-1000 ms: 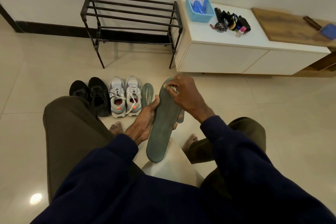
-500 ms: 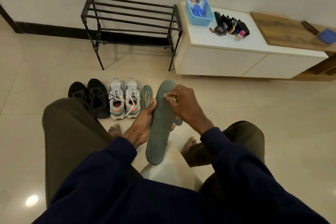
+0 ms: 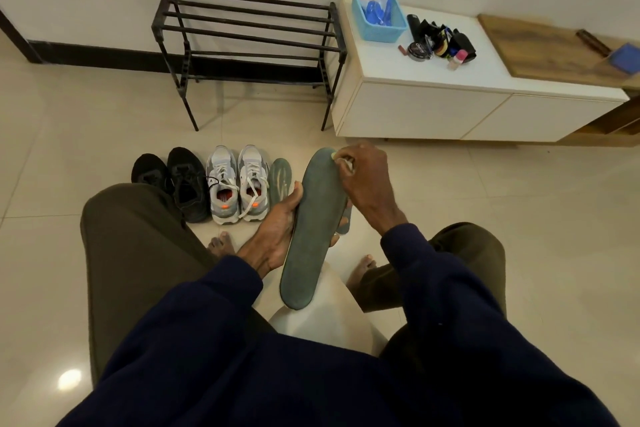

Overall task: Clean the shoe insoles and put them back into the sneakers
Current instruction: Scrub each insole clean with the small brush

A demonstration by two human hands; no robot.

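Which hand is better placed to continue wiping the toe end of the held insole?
The right hand. It pinches a small pale wipe against the toe end of the insole. The left hand grips the insole's side edge and is busy supporting it.

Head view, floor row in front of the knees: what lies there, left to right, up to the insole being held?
black shoes → grey sneakers → loose insole on the floor → held insole

An insole [image 3: 310, 229] was held from the side by the left hand [image 3: 273, 236], while a pale wipe was pressed onto its toe by the right hand [image 3: 363, 180]. Grey sneakers [image 3: 237, 182] were lined up on the floor [image 3: 485, 218] beside black shoes [image 3: 173, 180].
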